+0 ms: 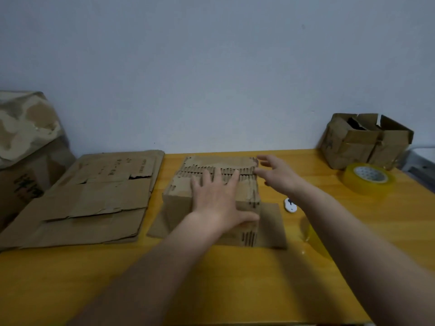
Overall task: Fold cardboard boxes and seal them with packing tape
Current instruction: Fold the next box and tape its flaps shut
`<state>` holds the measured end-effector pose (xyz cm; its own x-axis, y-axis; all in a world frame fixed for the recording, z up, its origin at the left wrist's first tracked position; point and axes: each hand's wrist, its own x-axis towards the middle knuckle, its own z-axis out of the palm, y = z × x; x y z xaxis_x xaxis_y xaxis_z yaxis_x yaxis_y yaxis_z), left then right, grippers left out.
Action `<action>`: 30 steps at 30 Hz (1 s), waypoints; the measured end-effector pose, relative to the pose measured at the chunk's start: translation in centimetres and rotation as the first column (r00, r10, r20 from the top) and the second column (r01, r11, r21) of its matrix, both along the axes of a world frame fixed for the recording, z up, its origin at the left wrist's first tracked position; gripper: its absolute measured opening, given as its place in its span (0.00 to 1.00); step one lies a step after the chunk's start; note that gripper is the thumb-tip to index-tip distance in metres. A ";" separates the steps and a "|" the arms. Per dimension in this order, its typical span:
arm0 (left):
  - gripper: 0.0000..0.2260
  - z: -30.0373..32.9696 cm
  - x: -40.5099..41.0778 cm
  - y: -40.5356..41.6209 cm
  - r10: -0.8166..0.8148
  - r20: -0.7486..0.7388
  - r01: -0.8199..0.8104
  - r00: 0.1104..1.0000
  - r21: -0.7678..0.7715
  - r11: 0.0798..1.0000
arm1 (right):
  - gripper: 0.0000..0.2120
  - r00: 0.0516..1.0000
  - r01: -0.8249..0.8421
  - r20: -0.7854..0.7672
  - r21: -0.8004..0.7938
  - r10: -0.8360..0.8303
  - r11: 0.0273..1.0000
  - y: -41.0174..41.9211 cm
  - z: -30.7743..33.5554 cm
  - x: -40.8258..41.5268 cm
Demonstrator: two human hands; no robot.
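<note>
Cardboard box sits in the middle of the yellow table, squarish and low, with its top flaps folded over and one flap splayed flat on the tabletop toward the person. The left hand lies flat on the box's top, fingers spread and straight, pressing the flaps down rather than gripping anything. The right hand hovers at the far right corner of the box, fingers loosely apart and holding nothing; whether it touches the edge I cannot tell. The box looks worn, its corrugated edges ragged and its surface creased, so I would judge it light, fairly stiff across the panels but weak along the fold lines, and likely to spring open if the pressing palm lifts. Holding it flat from above, over the seam where the flaps meet, seems the sound way, with the other hand free for tape. A roll of packing tape stands to the right, well apart from the box, and a small white cutter lies just beside the box's right side. A stack of flattened cardboard lies to the left, another made-up box rests in the far right corner against the wall, and a large crumpled carton stands at the far left.
</note>
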<state>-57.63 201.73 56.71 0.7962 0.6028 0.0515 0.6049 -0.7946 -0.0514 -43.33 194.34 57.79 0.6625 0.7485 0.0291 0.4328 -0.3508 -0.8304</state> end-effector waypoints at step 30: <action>0.42 0.7 2.8 1.0 -0.189 0.050 0.192 0.981 -0.048 0.980 | 0.18 0.967 0.184 0.248 -0.503 -0.063 0.844 -10.5 -2.9 4.4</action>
<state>-54.81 202.71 57.40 0.8944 0.4429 0.0622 0.4428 -0.8965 0.0167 -38.95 183.82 54.88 0.7730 0.6058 -0.1883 0.5015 -0.7654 -0.4034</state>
